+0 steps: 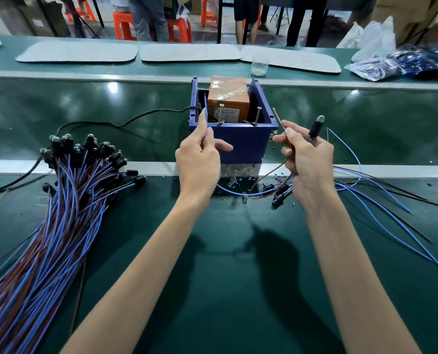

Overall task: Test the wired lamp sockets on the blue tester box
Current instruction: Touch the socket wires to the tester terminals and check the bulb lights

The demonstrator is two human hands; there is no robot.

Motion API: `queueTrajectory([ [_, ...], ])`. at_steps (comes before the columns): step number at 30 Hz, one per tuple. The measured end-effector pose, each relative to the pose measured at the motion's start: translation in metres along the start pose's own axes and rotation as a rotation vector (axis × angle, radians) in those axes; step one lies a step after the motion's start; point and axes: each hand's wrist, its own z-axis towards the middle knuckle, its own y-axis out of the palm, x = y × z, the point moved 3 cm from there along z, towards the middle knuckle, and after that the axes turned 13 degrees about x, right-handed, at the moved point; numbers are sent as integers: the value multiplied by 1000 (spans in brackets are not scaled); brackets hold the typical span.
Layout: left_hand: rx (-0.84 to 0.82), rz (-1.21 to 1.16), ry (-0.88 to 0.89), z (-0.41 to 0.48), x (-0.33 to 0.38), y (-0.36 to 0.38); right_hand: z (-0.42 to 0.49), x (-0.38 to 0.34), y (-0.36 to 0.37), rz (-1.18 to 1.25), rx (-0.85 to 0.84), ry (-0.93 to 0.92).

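Note:
The blue tester box (pixel 241 141) stands mid-table with an orange transformer block (pixel 229 98) inside and upright screws at its front rim. My left hand (pixel 200 154) pinches a blue wire (pixel 206 106) whose tip points up at the box's left front corner. My right hand (pixel 307 157) holds a black lamp socket (pixel 316 127) with a clear bulb on top, and pinches its brown wire (pixel 279 121), whose bare end points up just right of the box. Both wires loop down to the table between my hands.
A big bundle of wired sockets (pixel 67 190) lies at the left. A few more sockets (pixel 276 192) and loose blue and brown wires (pixel 381 200) lie at the right. A black power cord (pixel 126 122) runs left from the box. Small bulbs litter the table by the box.

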Motion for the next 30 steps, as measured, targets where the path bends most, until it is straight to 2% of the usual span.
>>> queueTrajectory([
  [6, 0, 98, 84, 3, -3, -1, 3, 6, 1, -30, -6, 18],
  [17, 80, 20, -14, 14, -17, -6, 7, 15, 0, -21, -47, 72],
  [24, -5, -172, -233, 23, -22, -4, 10, 19, -2, -31, -58, 101],
  [30, -39, -131, -183, 20, -22, -7, 10, 22, -1, -41, -89, 113],
])
